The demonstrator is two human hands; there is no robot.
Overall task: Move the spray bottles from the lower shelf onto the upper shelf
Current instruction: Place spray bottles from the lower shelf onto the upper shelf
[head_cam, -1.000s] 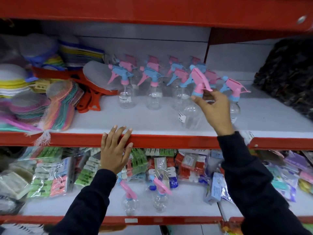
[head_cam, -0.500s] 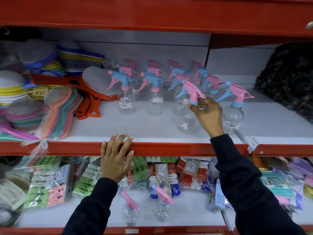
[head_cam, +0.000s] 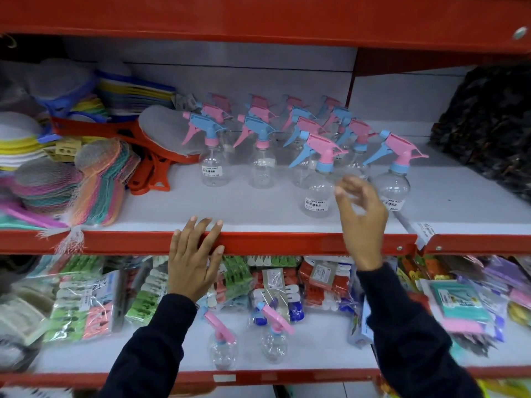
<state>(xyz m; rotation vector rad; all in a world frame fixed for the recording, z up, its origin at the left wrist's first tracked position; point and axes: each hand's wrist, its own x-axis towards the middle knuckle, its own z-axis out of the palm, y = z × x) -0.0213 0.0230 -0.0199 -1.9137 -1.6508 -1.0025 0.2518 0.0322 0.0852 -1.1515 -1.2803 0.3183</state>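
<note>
Several clear spray bottles with pink and blue triggers stand in rows on the upper shelf (head_cam: 258,222). The nearest one, a pink-topped bottle (head_cam: 317,193), stands upright just left of my right hand (head_cam: 362,216), which is blurred, fingers apart, holding nothing. Another pink-topped bottle (head_cam: 392,188) stands to the right of that hand. Two spray bottles (head_cam: 222,346) (head_cam: 274,340) with pink triggers stand on the lower shelf (head_cam: 316,346). My left hand (head_cam: 192,259) lies flat on the red front edge of the upper shelf.
Netted scrubbers (head_cam: 97,182) and orange-handled brushes (head_cam: 149,173) crowd the upper shelf's left. A dark patterned bundle (head_cam: 488,124) sits at its right. Packets of clothes pegs (head_cam: 86,305) and other packaged goods (head_cam: 459,303) line the back of the lower shelf. A red beam (head_cam: 258,18) runs overhead.
My right hand set the pink-topped bottle down upright on the upper shelf, let go and drew back toward me. The left hand stayed on the shelf edge.
</note>
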